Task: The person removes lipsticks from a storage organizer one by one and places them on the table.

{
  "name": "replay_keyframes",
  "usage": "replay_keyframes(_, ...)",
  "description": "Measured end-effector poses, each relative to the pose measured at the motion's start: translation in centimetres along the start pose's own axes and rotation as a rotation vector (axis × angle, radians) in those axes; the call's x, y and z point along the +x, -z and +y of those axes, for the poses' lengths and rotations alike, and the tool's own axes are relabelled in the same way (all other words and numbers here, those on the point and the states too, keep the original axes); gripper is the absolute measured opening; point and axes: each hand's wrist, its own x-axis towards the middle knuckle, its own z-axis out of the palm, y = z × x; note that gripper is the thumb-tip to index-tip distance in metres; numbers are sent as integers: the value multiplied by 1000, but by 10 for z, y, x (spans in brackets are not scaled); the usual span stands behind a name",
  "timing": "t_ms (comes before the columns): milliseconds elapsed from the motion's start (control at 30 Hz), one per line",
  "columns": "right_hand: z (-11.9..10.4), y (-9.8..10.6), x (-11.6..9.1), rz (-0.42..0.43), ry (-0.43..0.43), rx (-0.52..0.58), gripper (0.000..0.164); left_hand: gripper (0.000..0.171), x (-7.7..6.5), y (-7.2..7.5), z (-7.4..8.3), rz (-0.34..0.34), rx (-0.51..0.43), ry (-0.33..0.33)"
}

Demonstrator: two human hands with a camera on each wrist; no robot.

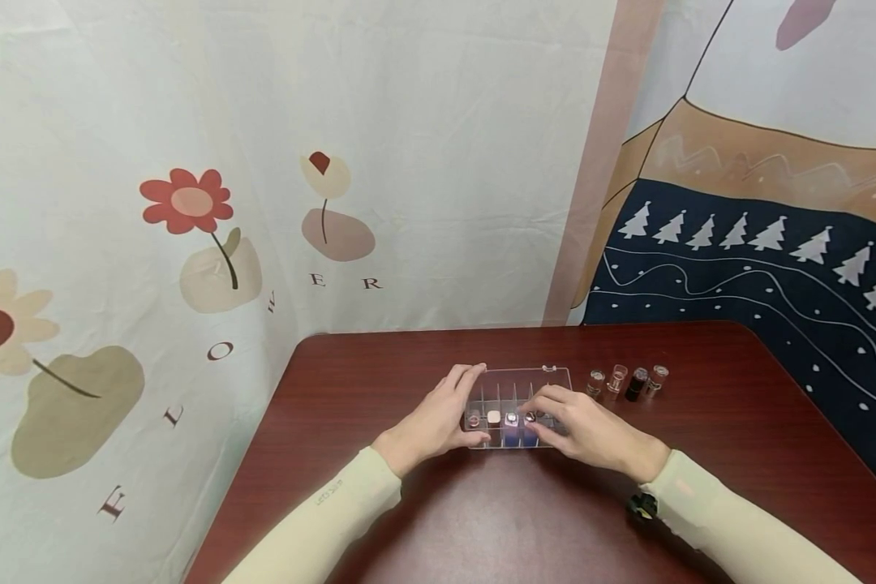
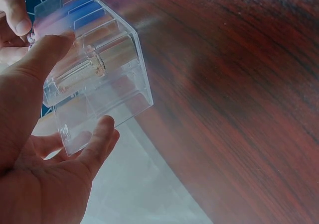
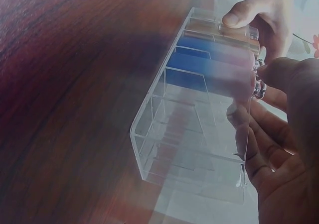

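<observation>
A clear plastic lipstick organizer (image 1: 507,371) with divided slots stands on the table. My left hand (image 1: 431,418) grips its left end, thumb across the front wall and fingers at the side and back. Two lipstick tubes side by side in the middle slots fade from blue to pinkish purple and have silver tops. My right hand (image 1: 594,426) pinches the silver top of the right-hand blue lipstick tube (image 3: 184,74), which sits in its slot. Beside these, the left slots hold a cream-topped tube (image 1: 493,417) and a clear, pink-topped tube (image 1: 474,421).
Several more lipstick tubes stand right of the organizer, among them a black tube (image 1: 637,384) and a clear tube (image 1: 617,378). The dark red wooden table (image 1: 380,365) ends at printed curtains (image 1: 445,162) behind. A dark wrist strap (image 1: 643,507) hangs under the right sleeve.
</observation>
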Motion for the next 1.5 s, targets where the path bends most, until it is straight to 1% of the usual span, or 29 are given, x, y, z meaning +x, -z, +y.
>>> replay_keyframes(233, 1, 0, 1, 13, 27, -7, 26, 112, -1, 2, 2, 7, -12, -10)
replay_keyframes(400, 2, 0, 0, 22, 46, -24, 25, 112, -1, 2, 3, 4, -16, -4)
replay_keyframes(833, 1, 2, 0, 35, 67, -30, 24, 113, -1, 2, 3, 6, -4, -7)
replay_keyframes(1033, 0, 5, 1, 49, 83, -27, 25, 113, -1, 2, 3, 4, -2, -7)
replay_keyframes(1233, 1, 10, 1, 58, 80, -23, 26, 113, -1, 3, 2, 2, -3, -8)
replay_keyframes(1500, 2, 15, 3, 109, 121, -27, 29, 114, -1, 2, 2, -2, -3, 2)
